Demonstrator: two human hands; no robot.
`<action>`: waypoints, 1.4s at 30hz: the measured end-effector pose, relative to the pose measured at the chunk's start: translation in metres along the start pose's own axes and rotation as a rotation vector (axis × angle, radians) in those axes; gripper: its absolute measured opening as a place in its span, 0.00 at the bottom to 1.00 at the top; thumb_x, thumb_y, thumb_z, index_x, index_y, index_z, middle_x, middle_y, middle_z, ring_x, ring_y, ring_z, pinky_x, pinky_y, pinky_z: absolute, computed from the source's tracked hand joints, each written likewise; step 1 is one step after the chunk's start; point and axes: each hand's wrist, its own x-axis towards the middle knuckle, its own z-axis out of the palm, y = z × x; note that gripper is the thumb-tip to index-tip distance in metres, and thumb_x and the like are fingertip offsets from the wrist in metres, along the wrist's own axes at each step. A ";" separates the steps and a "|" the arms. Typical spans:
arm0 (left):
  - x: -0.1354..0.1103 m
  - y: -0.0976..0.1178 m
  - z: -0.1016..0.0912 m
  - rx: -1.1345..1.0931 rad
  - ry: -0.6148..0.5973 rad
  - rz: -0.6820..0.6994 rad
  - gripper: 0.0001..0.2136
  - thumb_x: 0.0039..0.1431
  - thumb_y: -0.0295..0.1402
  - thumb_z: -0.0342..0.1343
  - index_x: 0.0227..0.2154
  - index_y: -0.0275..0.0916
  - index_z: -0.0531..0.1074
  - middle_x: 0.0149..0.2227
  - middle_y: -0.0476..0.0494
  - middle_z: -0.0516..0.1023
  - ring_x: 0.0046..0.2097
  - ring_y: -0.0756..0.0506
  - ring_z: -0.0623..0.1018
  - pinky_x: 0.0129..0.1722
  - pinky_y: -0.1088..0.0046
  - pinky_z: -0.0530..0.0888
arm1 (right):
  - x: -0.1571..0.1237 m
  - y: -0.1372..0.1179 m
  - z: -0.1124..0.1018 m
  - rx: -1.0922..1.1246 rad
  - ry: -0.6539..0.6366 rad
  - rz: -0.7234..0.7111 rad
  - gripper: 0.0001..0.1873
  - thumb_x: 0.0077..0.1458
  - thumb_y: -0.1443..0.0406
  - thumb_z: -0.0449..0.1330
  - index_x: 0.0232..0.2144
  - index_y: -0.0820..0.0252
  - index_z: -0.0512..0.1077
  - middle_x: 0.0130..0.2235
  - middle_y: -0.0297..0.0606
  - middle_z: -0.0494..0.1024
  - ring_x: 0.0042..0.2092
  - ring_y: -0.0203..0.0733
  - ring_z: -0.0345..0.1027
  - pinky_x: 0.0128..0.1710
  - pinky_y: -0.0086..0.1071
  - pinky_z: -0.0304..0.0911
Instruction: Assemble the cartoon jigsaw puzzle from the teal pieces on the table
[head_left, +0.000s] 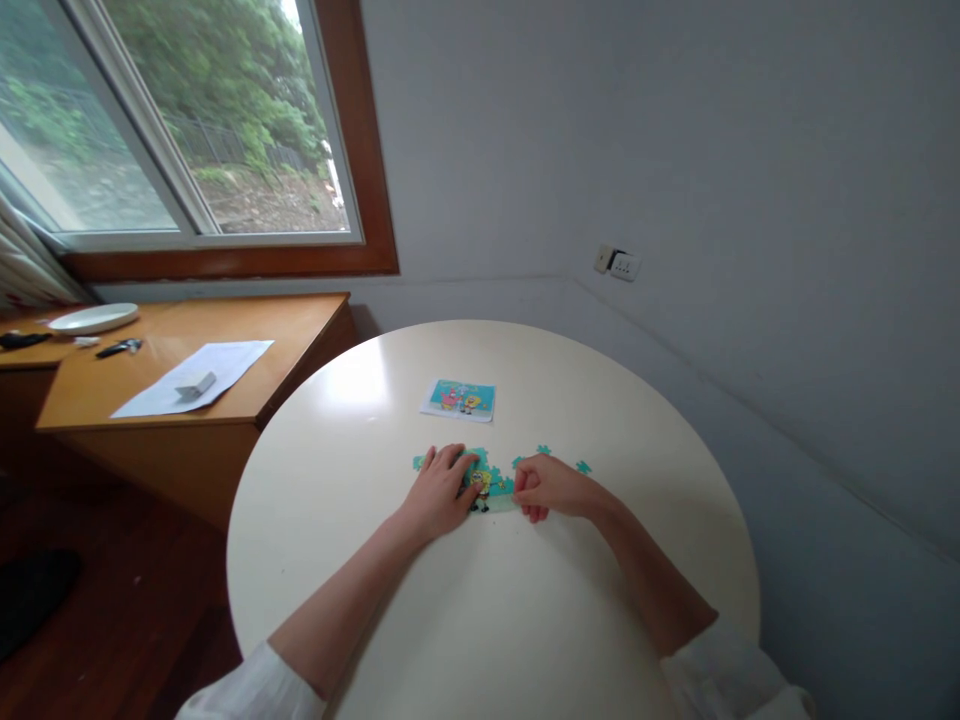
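A partly joined jigsaw puzzle [495, 488] in teal and pale green, with a yellow cartoon figure on it, lies flat on the round table. My left hand [444, 492] rests over its left part, palm down with fingers spread, covering some of the picture. At the puzzle's right end, my right hand [551, 485] is closed in a pinch on a puzzle piece mostly hidden by the fingers. Loose teal pieces lie just beyond that hand, one puzzle piece [544, 450] behind it and another puzzle piece [583, 467] to its right.
A small picture card [460, 400] with cartoon figures lies farther back on the cream round table [480, 620]. To the left, a wooden desk [300, 345] bears white paper [232, 360], a small folded white item [196, 385] and a white plate [94, 318]. Walls stand behind and right.
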 end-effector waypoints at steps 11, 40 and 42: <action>0.001 0.001 0.000 0.010 0.005 0.005 0.17 0.57 0.39 0.43 0.49 0.42 0.62 0.52 0.39 0.64 0.55 0.42 0.63 0.57 0.53 0.52 | 0.004 0.006 -0.003 0.009 -0.023 -0.021 0.05 0.38 0.69 0.56 0.19 0.62 0.61 0.15 0.28 0.70 0.17 0.30 0.65 0.17 0.22 0.60; 0.003 -0.001 0.001 0.038 0.016 0.025 0.17 0.58 0.39 0.43 0.49 0.41 0.63 0.51 0.38 0.64 0.54 0.41 0.64 0.57 0.54 0.53 | 0.007 0.014 -0.006 0.031 -0.027 -0.064 0.06 0.38 0.66 0.57 0.20 0.62 0.62 0.16 0.29 0.71 0.18 0.31 0.65 0.18 0.24 0.60; 0.002 0.001 0.000 0.046 0.014 0.026 0.17 0.58 0.39 0.42 0.49 0.41 0.63 0.51 0.37 0.64 0.54 0.41 0.64 0.57 0.54 0.53 | 0.008 0.015 -0.006 0.034 -0.030 -0.065 0.06 0.38 0.66 0.58 0.20 0.62 0.62 0.16 0.30 0.72 0.18 0.32 0.65 0.18 0.24 0.60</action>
